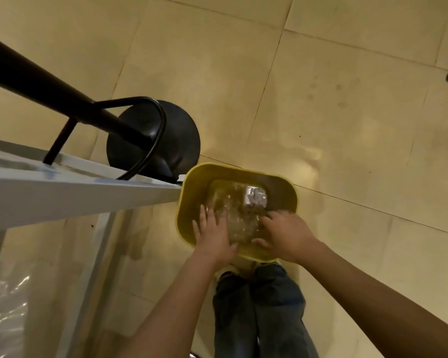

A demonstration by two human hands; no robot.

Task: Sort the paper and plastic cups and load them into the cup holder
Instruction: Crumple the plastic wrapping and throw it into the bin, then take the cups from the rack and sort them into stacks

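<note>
A yellow bin (189, 187) stands on the tiled floor in front of my feet. Inside it lies crumpled clear plastic wrap (239, 218) with a scrap of white paper (256, 196) near the bin's far side. My left hand (212, 233) lies flat on the left side of the wrap, fingers spread. My right hand (285, 235) grips the wrap's right side with curled fingers. Both hands reach over the bin's near rim. No cups or cup holder show in view.
A white table edge (75, 195) juts in from the left, ending right by the bin. Behind it stands a black bar stool with a round base (171, 140) and foot ring. More clear plastic (3, 306) lies at lower left. My jeans (259, 306) show below the bin.
</note>
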